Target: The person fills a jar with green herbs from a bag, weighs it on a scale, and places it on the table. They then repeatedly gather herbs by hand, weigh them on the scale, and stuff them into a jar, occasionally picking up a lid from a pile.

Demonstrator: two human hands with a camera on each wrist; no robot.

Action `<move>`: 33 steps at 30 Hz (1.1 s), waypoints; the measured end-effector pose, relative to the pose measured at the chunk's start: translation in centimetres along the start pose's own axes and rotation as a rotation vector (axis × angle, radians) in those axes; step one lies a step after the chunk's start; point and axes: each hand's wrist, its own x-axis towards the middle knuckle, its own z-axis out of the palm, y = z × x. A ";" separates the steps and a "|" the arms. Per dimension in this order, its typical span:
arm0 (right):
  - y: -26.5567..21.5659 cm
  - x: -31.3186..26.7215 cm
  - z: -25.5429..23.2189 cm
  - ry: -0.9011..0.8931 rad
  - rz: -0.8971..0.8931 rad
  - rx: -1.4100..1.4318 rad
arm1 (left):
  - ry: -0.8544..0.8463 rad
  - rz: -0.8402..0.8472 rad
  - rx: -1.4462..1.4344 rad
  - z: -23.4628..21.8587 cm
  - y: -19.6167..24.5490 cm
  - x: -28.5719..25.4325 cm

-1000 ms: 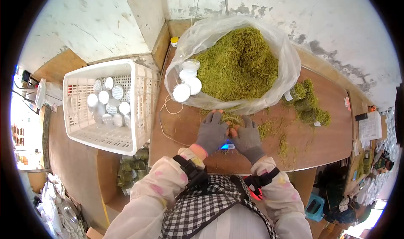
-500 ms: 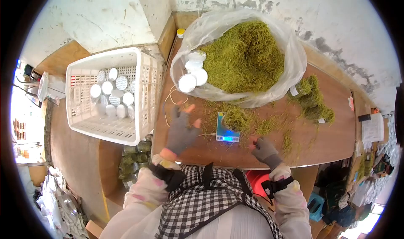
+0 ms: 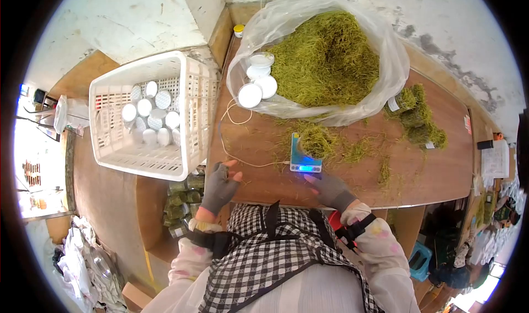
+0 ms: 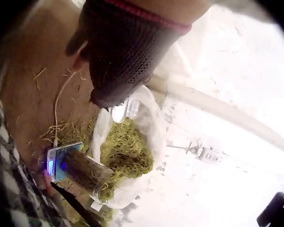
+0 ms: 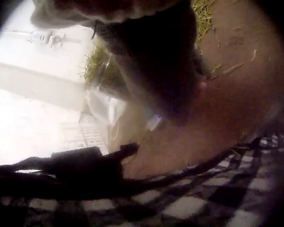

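Observation:
A small digital scale with a lit blue display lies on the brown table. On it stands a clear jar packed with dried green plant strands, which spill over its mouth. My left hand, in a grey fingerless glove, hovers left of the scale by the table's front edge, fingers loosely bent around nothing. Close in front of the display is my right hand, gloved alike, its fingertips near the scale's front edge and holding nothing. In the right wrist view that hand is dark and its fingers are mostly hidden.
Behind the scale a big clear plastic bag holds a heap of green strands, with several white lids at its left. A white crate of lidded jars stands left. Filled jars lie at right. A white cable runs to the scale.
Both hands were together over the scale and then parted, uncovering the jar. My left hand drew back to the lower left; the right went out rightward, then came back to the scale's front.

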 end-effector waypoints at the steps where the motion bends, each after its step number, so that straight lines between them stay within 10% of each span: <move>1: 0.3 -0.5 -0.1 -0.001 -0.001 0.000 | 0.001 -0.001 0.000 -0.2 0.2 0.0; 13: 3.4 -6.6 -1.6 0.384 0.401 0.241 | -0.162 0.139 0.126 1.8 4.4 2.8; 21: -2.2 -1.4 -8.8 0.715 0.272 0.488 | -0.098 0.752 0.367 7.2 12.3 6.3; 33: -2.7 0.8 -12.3 0.768 0.087 0.309 | -0.101 0.778 0.605 10.9 12.8 6.6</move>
